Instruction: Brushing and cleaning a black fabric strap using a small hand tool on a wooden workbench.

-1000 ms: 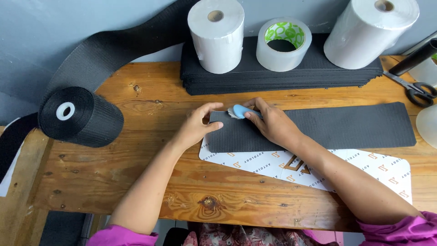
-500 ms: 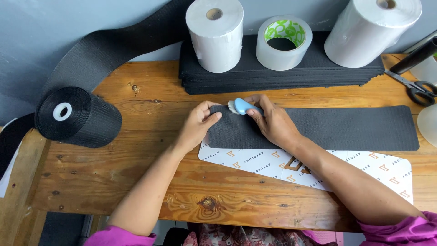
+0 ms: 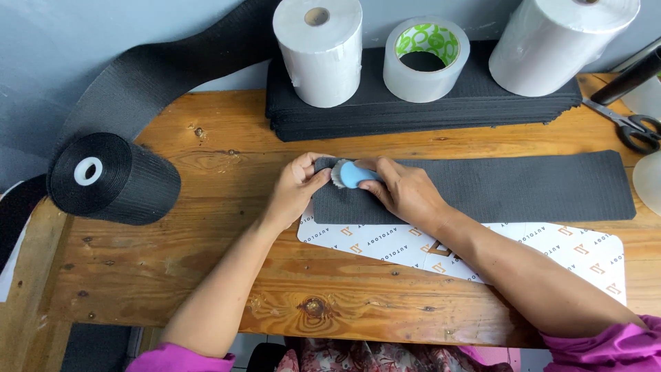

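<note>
Our right hand is curled tight around a small blue lighter, fingers wrapped over its body, the metal end pointing left at the corner of the strip. Our left hand is nearly closed too, thumb and fingertips pinching that same left end of the strip, just beside the lighter's tip. Both hands touch the strip and almost touch each other.

The strip is a long dark grey piece of webbing lying flat across the table, running from our hands out to the right. Under its near edge lies a white printed sheet, partly covered by our right forearm.

To the left stands a black webbing roll on its side, its loose tail running up and back along the wall. Behind the strip sits a stack of cut dark pieces, and on it stand a white roll, a tape roll with a green-printed core, and a larger white roll. Scissors lie at the right edge of the table, well apart from our hands.
</note>
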